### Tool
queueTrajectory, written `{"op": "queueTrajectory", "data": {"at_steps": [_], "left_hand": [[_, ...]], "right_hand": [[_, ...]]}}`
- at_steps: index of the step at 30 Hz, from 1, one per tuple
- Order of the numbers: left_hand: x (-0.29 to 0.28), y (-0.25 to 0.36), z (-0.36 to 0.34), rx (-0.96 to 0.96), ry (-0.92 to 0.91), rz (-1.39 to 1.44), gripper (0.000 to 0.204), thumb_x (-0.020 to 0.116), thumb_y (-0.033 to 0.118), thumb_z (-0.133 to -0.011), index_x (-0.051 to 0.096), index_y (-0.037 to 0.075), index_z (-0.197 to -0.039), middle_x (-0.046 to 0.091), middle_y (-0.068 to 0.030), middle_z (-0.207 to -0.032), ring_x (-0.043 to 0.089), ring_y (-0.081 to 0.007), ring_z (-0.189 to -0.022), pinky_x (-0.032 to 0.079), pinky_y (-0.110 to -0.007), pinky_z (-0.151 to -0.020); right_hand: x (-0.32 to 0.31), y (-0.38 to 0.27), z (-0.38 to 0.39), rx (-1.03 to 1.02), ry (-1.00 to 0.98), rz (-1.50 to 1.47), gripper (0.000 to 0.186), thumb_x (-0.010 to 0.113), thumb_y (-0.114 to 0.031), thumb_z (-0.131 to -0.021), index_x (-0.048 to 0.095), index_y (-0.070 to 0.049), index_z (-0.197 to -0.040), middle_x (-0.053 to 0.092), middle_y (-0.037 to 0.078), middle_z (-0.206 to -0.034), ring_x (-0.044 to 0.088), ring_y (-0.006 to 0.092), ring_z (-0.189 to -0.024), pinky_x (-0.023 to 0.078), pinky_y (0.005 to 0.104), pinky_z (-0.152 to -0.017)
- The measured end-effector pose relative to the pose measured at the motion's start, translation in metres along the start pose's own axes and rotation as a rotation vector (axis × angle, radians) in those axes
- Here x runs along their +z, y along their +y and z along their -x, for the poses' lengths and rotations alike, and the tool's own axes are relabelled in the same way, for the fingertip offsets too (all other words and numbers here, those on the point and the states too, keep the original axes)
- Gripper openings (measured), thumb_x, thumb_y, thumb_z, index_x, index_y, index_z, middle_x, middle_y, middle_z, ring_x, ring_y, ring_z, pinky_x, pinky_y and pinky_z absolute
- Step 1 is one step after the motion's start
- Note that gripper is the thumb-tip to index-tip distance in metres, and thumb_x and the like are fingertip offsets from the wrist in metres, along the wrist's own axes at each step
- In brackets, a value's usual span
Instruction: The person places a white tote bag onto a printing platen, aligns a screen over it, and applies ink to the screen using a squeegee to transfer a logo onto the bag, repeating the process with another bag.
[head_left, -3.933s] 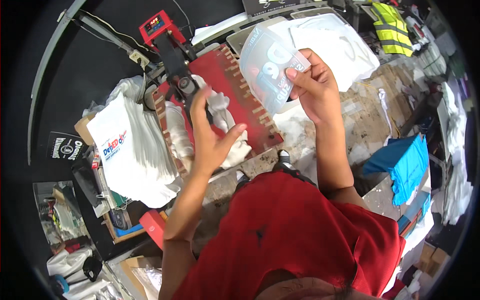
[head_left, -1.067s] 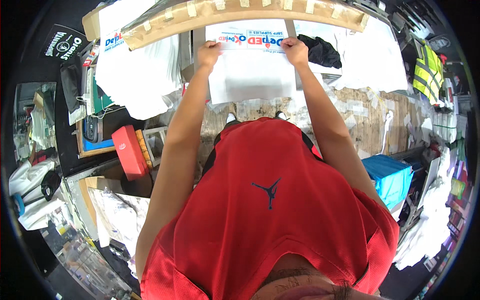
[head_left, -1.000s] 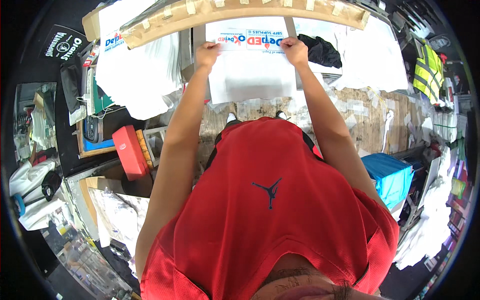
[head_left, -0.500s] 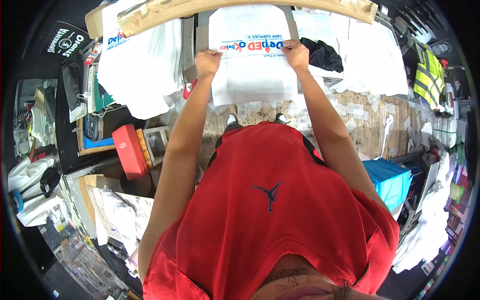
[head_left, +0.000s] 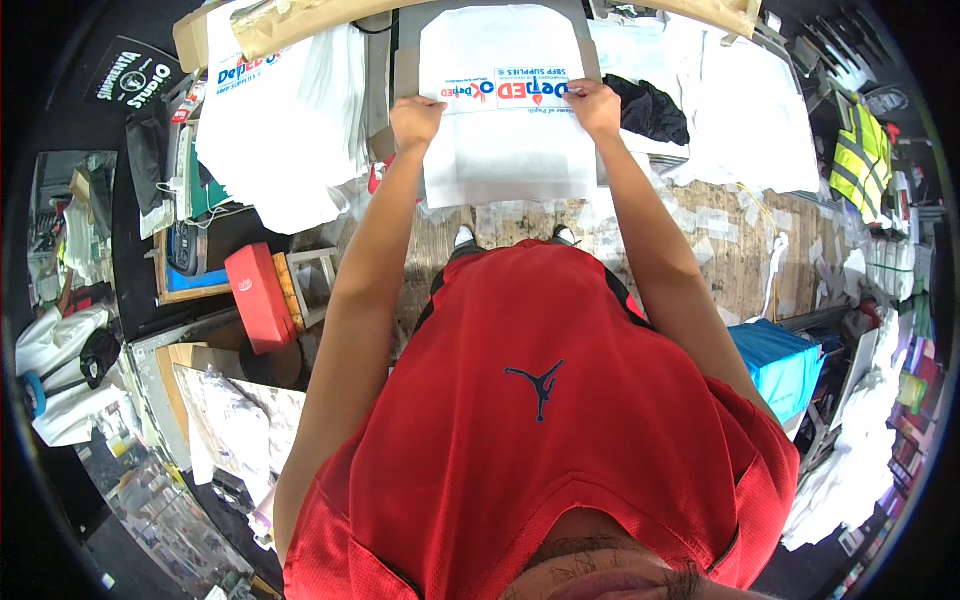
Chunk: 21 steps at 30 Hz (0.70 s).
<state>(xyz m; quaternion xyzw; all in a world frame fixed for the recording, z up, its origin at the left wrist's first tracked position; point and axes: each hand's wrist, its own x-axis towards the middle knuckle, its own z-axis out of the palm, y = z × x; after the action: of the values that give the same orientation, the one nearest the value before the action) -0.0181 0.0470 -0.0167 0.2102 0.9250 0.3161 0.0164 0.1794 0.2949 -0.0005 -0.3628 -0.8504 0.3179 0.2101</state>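
A white printed sheet (head_left: pixel 510 155), with blue and red lettering across its upper middle, lies over a flat board (head_left: pixel 408 70) straight ahead of me. My left hand (head_left: pixel 416 122) pinches its left edge beside the print. At the opposite edge my right hand (head_left: pixel 597 107) is closed on the sheet, thumb on top. Between the two hands the sheet looks flat, and its lower part extends toward me. Whether it is a single layer or a bag I cannot tell.
A thick stack of white printed sheets (head_left: pixel 285 150) is at the left, more white sheets (head_left: pixel 740 120) at the right. Black cloth (head_left: pixel 650 110) lies near my right hand. A tan bar (head_left: pixel 350 18) crosses the far side. A red box (head_left: pixel 260 300) and blue-covered box (head_left: pixel 775 365) flank me.
Both hands keep their hold on the sheet's edges, with hardly any movement. The tan bar appears slightly higher in the view, and more print shows on the left stack.
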Motion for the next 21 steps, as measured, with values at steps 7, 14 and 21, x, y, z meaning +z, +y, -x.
{"op": "queueTrajectory", "data": {"at_steps": [7, 14, 21], "left_hand": [[0.0004, -0.0010, -0.0008, 0.028, 0.010, -0.032, 0.029, 0.081, 0.038, -0.070, 0.077, 0.010, -0.078, 0.071, -0.0111, -0.075, 0.070, -0.0276, -0.072, 0.054, -0.035, -0.072], [-0.0035, 0.0048, 0.0016, -0.011, 0.002, 0.024, 0.027, 0.082, 0.034, -0.070, 0.077, 0.009, -0.077, 0.071, -0.0120, -0.074, 0.070, -0.0277, -0.071, 0.054, -0.035, -0.071], [-0.0011, 0.0046, 0.0003, -0.076, 0.005, 0.052, 0.026, 0.083, 0.032, -0.069, 0.076, 0.008, -0.075, 0.071, -0.0126, -0.073, 0.070, -0.0275, -0.069, 0.054, -0.035, -0.070]], "right_hand": [[0.0029, 0.0057, -0.0038, -0.005, 0.000, 0.021, 0.024, 0.078, -0.025, -0.074, 0.076, -0.015, -0.097, 0.073, 0.008, -0.083, 0.071, 0.0210, -0.076, 0.055, 0.0297, -0.073], [-0.0014, 0.0026, -0.0060, 0.002, -0.030, 0.046, 0.023, 0.064, -0.018, -0.074, 0.077, -0.016, -0.093, 0.073, 0.011, -0.085, 0.071, 0.0276, -0.082, 0.056, 0.0337, -0.080], [-0.0028, 0.0037, -0.0041, -0.033, -0.010, 0.052, 0.022, 0.069, -0.021, -0.073, 0.077, -0.016, -0.093, 0.073, 0.011, -0.085, 0.071, 0.0270, -0.081, 0.055, 0.0329, -0.079]]}}
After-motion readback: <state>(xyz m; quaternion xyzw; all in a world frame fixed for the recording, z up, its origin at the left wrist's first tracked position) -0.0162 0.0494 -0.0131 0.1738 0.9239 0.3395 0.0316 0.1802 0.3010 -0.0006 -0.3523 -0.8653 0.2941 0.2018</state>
